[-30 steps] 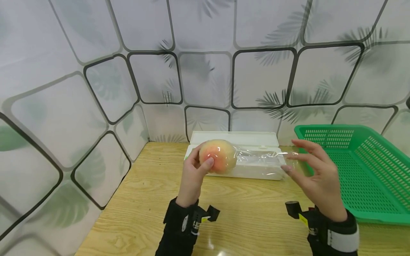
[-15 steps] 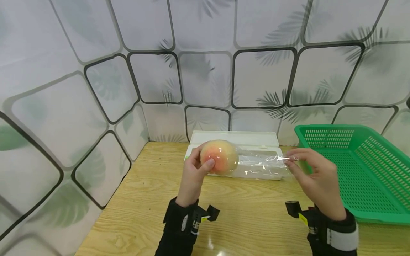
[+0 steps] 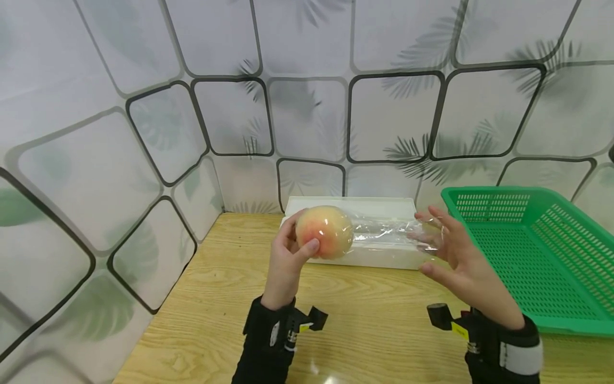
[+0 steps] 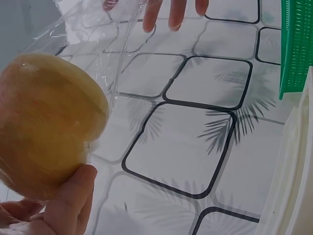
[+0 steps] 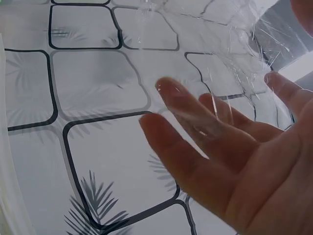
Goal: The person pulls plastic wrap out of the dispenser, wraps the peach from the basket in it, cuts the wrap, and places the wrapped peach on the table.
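A peach, yellow with a red blush, is inside clear plastic film. My left hand grips the peach from its left side, thumb across the front. The left wrist view shows the film drawn tight and glossy over the peach. Loose film stretches rightward from it to my right hand. That hand is spread, with some fingers behind the film's right end and the thumb apart below. In the right wrist view the crinkled film lies over several extended fingers; none pinch it.
A long white box with its lid raised stands behind the film, against the patterned wall covering. At the right is a green perforated basket. All rest on a wood-grain table.
Half a second ago my right fingertips pinched the film's right end; now they have spread apart and reach behind it. My left hand and the peach have shifted slightly left and up.
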`<state>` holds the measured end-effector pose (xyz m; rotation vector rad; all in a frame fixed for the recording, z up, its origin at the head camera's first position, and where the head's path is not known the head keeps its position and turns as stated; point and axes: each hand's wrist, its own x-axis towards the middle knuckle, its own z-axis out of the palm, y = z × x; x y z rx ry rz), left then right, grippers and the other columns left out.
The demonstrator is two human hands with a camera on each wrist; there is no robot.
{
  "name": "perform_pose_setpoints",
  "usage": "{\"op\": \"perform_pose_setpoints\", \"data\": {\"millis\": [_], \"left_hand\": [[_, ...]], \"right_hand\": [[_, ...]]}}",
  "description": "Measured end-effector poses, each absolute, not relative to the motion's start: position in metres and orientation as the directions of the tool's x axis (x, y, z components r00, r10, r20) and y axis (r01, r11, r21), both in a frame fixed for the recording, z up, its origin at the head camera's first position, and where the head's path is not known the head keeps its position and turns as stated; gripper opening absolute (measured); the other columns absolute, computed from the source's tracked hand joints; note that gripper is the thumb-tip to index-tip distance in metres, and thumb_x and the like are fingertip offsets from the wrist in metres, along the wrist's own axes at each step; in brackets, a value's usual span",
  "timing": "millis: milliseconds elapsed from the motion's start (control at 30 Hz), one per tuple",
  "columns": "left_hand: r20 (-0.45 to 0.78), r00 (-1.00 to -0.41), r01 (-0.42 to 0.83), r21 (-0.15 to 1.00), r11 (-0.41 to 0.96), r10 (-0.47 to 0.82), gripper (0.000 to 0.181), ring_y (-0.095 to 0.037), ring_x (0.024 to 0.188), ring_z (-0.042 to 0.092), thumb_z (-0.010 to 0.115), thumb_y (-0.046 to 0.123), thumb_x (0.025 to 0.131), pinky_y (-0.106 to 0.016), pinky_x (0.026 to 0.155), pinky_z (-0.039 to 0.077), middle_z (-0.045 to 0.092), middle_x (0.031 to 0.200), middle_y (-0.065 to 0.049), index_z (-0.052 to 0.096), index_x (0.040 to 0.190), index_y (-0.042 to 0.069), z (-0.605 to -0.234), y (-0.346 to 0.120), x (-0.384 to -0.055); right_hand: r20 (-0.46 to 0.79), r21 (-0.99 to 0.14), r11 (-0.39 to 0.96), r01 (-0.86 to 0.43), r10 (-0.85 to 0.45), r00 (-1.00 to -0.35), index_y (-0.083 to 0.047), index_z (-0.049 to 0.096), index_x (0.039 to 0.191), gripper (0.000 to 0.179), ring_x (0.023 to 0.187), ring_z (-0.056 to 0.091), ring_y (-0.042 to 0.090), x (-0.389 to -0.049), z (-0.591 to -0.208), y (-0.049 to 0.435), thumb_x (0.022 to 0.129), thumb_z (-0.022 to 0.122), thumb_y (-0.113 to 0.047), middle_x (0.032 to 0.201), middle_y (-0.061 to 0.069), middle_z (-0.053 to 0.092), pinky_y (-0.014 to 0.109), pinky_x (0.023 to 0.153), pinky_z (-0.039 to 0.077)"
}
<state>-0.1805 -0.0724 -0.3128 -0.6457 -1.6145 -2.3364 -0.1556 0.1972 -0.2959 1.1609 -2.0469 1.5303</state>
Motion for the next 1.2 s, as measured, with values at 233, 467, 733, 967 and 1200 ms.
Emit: {"op": "perform_pose_setpoints", "data": {"millis": [233,467,733,967,1200], "left_hand": [[0.473,-0.876,0.414,0.838,-0.356,0.097,0.079,-0.017,0.091,0.05,0.074,0.041,0.067,-0.025,0.076,0.045,0.05,0.107,-0.01,0.041,0.125,-0.001,-0.313,-0.072,-0.18],[0.459,-0.882,0.4,0.851,-0.341,0.11,0.079,-0.017,0.093,0.049,0.073,0.042,0.068,-0.025,0.078,0.045,0.048,0.109,-0.01,0.04,0.126,0.0,-0.313,-0.072,-0.18],[0.459,-0.88,0.398,0.852,-0.34,0.123,0.078,-0.018,0.093,0.049,0.073,0.041,0.069,-0.025,0.077,0.045,0.048,0.109,-0.01,0.04,0.127,0.0,-0.313,-0.072,-0.179],[0.466,-0.877,0.401,0.844,-0.356,0.118,0.081,-0.016,0.092,0.05,0.073,0.043,0.067,-0.024,0.076,0.045,0.049,0.109,-0.01,0.039,0.127,0.0,-0.314,-0.072,-0.18],[0.479,-0.869,0.4,0.829,-0.391,0.127,0.08,-0.016,0.092,0.05,0.075,0.04,0.066,-0.025,0.077,0.046,0.05,0.108,-0.01,0.04,0.125,-0.002,-0.314,-0.072,-0.18]], "right_hand": [[0.683,-0.661,0.013,-0.75,-0.403,-0.609,-0.004,0.019,0.138,0.067,0.095,0.057,0.01,-0.154,-0.297,0.197,0.082,0.052,0.012,0.126,0.007,0.039,0.02,0.071,0.048],[0.723,-0.626,0.1,-0.774,-0.298,-0.623,0.01,0.05,0.114,0.033,0.089,0.057,0.013,-0.147,-0.295,0.197,0.081,0.053,0.014,0.116,0.01,0.05,0.019,0.068,0.048],[0.747,-0.587,0.215,-0.781,-0.229,-0.624,0.011,0.061,0.094,0.019,0.092,0.054,0.012,-0.144,-0.294,0.195,0.077,0.055,0.017,0.106,0.009,0.056,0.016,0.07,0.047],[0.741,-0.582,0.384,-0.717,-0.111,-0.662,0.007,0.065,0.085,0.022,0.089,0.055,0.012,-0.144,-0.291,0.191,0.069,0.06,0.022,0.096,0.006,0.06,0.015,0.066,0.047],[0.805,-0.526,0.381,-0.761,-0.065,-0.589,0.006,0.065,0.084,0.029,0.076,0.058,0.011,-0.148,-0.293,0.189,0.064,0.061,0.027,0.083,0.012,0.062,0.014,0.061,0.046]]}}
